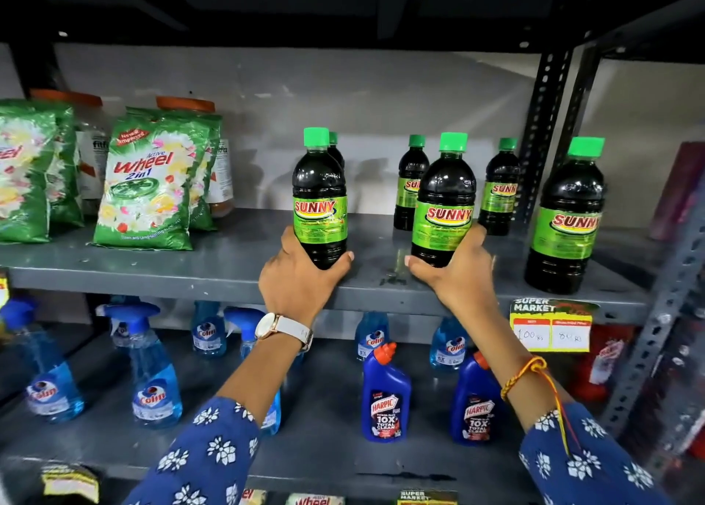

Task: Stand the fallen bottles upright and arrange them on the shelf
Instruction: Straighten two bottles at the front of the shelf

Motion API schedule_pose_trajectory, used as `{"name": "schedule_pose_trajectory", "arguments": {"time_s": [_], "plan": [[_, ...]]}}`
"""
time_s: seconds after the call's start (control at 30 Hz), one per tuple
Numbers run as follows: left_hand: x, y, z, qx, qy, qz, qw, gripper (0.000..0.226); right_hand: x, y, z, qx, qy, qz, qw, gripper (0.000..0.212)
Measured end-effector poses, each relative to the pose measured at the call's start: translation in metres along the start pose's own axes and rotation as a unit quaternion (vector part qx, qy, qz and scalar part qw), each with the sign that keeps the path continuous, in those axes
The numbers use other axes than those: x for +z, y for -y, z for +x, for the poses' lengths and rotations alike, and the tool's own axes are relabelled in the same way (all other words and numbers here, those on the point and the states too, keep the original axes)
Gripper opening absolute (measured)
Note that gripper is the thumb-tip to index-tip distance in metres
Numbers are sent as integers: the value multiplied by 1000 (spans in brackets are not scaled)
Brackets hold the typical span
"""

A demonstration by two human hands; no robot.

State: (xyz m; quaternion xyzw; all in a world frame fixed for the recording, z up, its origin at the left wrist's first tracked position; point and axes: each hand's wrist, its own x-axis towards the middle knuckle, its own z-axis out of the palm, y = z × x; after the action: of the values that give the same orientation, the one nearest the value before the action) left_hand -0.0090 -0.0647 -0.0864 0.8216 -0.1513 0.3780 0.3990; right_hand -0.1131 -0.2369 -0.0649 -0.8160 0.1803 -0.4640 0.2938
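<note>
At a supermarket shelf (229, 272), my left hand (297, 279), watch (284, 331) on wrist, grips the base of one upright Sunny bottle (319, 199) near the front edge; my right hand (457, 272), thread band (524, 375) on wrist, wraps the base of a second Sunny bottle (444, 203), also upright. A third bottle (564, 218) stands free at right. Behind, approx. three more Sunny bottles (499, 188) stand toward the back wall. Wheel detergent packs (147, 184) sit at left. Colin sprays (152, 371) & Harpic bottles (385, 394) fill the shelf below.
</note>
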Motion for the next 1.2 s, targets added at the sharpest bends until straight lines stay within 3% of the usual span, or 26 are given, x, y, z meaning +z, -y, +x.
{"name": "schedule_pose_trajectory", "arguments": {"time_s": [0.13,0.23,0.3,0.4,0.53,0.73,0.97,1.2], "plan": [[-2,0,0,0,15,4,1000,104,0,0,1,10,8,6,1000,85],[-2,2,-4,1,-18,-16,1000,127,-8,1,-4,4,-9,42,999,107],[-1,-2,-14,28,-79,-57,995,120,-19,0,-15,-37,-46,62,996,103],[3,-29,-35,107,-124,-135,977,101,-43,-16,-29,-142,-167,10,976,81],[18,-82,-50,130,-66,-178,973,99,-83,-52,-16,-83,-262,-23,961,93],[44,-125,-54,59,23,-111,992,118,-114,-82,-1,105,-76,-18,991,122],[63,-124,-54,44,39,-1,998,101,-107,-98,3,44,-90,-88,991,60],[60,-129,-56,50,37,5,998,86,-105,-102,7,34,-92,-87,991,57]]}}
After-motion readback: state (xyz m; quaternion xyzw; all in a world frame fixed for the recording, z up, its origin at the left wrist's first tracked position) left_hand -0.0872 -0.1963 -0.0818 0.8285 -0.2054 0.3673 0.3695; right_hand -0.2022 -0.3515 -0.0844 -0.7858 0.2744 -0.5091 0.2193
